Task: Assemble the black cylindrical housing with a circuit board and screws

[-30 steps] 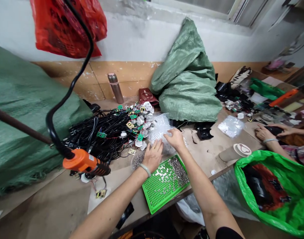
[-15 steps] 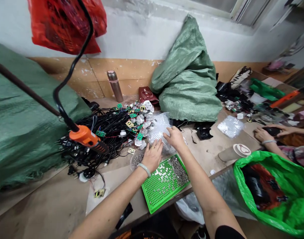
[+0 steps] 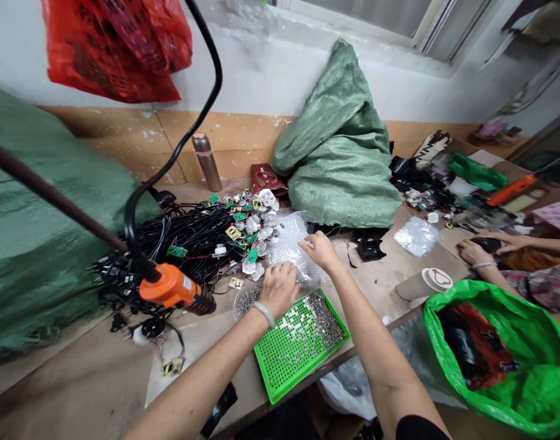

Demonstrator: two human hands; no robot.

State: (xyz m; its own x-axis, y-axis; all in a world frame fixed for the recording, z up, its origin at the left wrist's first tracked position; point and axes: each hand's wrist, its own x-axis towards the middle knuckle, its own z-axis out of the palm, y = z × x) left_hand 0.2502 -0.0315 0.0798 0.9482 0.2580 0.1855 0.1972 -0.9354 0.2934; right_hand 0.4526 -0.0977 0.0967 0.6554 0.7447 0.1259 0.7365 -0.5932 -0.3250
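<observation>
My left hand (image 3: 280, 288) lies palm down with its fingers stretched out at the near edge of a clear plastic sheet or bag (image 3: 285, 239), by the far edge of a green perforated tray (image 3: 275, 373). Over the bag's right side is my right hand (image 3: 321, 250), its thumb and forefinger pinched together. Whatever sits between those fingertips is too small to make out. Many small metal pieces (image 3: 328, 321) are heaped at the tray's right end and scattered over its middle. A round clear tub (image 3: 247, 300) of small metal parts stands left of my left hand, partly hidden by it.
An orange electric screwdriver (image 3: 172, 287) hangs at left over black cables (image 3: 170, 235) with circuit boards. A flask (image 3: 206, 162) and green sack (image 3: 342, 159) stand behind. At right are a cup (image 3: 417, 284), a green-lined bin (image 3: 433, 324) and a co-worker's hands (image 3: 475, 252).
My right fingers have drawn together into a pinch above the bag. My left hand stays nearly in place. The hanging screwdriver has swung right and lower in view, and the camera has shifted a little.
</observation>
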